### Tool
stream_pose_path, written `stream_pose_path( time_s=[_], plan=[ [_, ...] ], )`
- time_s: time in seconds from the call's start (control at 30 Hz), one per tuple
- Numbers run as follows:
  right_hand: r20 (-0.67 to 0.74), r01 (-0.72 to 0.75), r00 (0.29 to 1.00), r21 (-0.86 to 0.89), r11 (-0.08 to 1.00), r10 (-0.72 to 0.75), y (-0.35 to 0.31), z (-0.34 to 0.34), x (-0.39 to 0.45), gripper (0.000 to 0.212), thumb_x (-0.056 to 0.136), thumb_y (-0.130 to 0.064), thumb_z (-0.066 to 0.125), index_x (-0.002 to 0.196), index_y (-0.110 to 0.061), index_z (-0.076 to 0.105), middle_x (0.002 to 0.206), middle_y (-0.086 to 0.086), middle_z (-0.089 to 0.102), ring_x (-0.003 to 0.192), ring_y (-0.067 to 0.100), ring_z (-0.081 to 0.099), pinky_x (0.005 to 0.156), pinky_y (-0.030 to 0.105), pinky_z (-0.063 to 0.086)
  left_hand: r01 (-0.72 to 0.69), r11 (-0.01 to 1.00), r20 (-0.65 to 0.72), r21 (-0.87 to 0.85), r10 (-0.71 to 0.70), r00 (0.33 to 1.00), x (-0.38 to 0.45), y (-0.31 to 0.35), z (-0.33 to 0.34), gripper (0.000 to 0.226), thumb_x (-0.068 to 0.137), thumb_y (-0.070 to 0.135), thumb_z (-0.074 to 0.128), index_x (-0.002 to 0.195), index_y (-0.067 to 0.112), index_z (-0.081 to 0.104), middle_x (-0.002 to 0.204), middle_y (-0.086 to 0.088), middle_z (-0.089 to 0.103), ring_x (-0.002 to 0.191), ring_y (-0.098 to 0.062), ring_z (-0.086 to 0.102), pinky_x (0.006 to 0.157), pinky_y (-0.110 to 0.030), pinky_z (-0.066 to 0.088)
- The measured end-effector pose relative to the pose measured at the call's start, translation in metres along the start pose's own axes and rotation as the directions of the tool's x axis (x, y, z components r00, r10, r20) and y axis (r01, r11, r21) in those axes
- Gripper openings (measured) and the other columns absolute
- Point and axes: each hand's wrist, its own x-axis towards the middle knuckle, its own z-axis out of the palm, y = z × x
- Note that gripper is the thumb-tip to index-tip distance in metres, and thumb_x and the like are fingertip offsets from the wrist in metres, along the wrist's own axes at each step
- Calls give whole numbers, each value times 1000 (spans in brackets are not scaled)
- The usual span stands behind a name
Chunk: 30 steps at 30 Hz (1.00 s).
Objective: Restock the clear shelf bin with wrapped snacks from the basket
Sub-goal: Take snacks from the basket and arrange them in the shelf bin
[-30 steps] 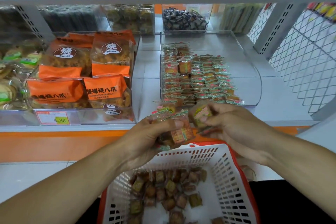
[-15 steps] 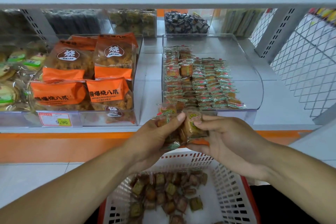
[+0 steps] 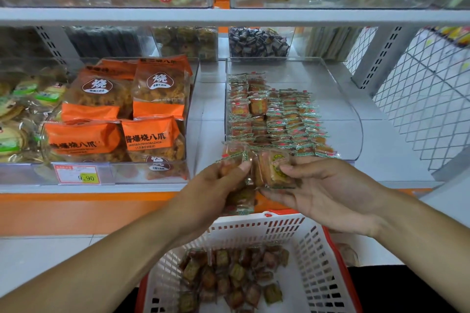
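Both hands meet above the white perforated plastic basket with the red rim (image 3: 309, 256), just in front of the clear acrylic shelf bin (image 3: 338, 109). The left hand (image 3: 208, 190) grips a bunch of small clear-wrapped brown snacks (image 3: 240, 180); the right hand (image 3: 328, 193) pinches one square wrapped snack with a green-and-yellow label (image 3: 276, 169), touching the bunch. How many the left hand holds is unclear. More wrapped snacks lie in rows in the bin's left half and loose on the basket floor.

2 hands (image 3: 323, 193), 1 basket (image 3: 256, 226), 4 orange snack bags (image 3: 152, 134), 1 price tag (image 3: 77, 174)
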Motion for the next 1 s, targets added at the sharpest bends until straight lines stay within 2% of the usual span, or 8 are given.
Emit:
stream_pose_path(
  time_s=[0.1,0.2,0.33,0.47,0.63,0.77,0.87,1.0],
  plan=[
    [-7,14,1000,-5,1000,-14,-1,0,1,42,86,1,53,128,7,60,138,26,56,135,36,47,116,46,35,-98,957,-14,273,106,994,-1,0,-1,36,90,59,51,85,32,74,64,-7,63,56,-18,58,50,-25,51],
    [-1,42,999,-30,999,-42,-5,1,2,43,85,4,55,126,10,59,140,29,52,138,39,43,118,48,30,-128,934,-32,333,147,989,-2,5,0,48,90,67,44,81,29,72,60,-22,57,49,-19,52,45,-22,45],
    [58,41,998,-54,998,-38,-10,1,3,40,87,4,57,126,9,60,142,30,49,138,40,43,118,49,28,-157,894,-26,421,184,983,2,11,2,60,85,73,39,70,23,68,49,-7,56,41,-16,50,45,-23,42],
    [31,67,998,-121,990,-63,-8,4,8,32,87,2,54,114,2,70,132,27,58,125,39,54,113,53,36,-94,889,-103,448,156,982,7,14,1,69,82,81,29,83,25,69,60,9,69,53,-1,63,54,-15,46],
    [62,114,993,-213,970,-102,-13,3,11,42,86,4,59,129,3,58,116,20,68,107,31,65,97,44,52,-59,864,-116,501,135,984,10,20,-4,93,68,98,19,105,31,72,83,10,78,77,-2,72,72,-24,51],
    [193,88,980,-261,961,-37,-12,6,9,39,89,2,53,127,-2,56,103,8,72,96,19,68,87,30,54,-48,791,-105,610,140,985,8,24,0,91,65,98,2,69,32,66,47,14,60,47,0,55,65,-28,43],
    [213,60,977,-227,972,-10,-7,4,11,45,88,5,53,132,1,53,108,12,69,98,21,67,86,29,54,-126,725,-39,677,206,978,7,25,10,75,78,81,-2,54,51,62,45,25,56,50,10,56,58,-15,41],
    [260,76,965,-222,972,-16,-14,1,11,48,85,14,50,131,0,50,102,12,70,94,22,68,86,33,55,-210,716,-2,666,283,959,13,31,11,68,78,78,6,88,43,63,64,29,65,66,14,61,60,0,41]
  ],
)
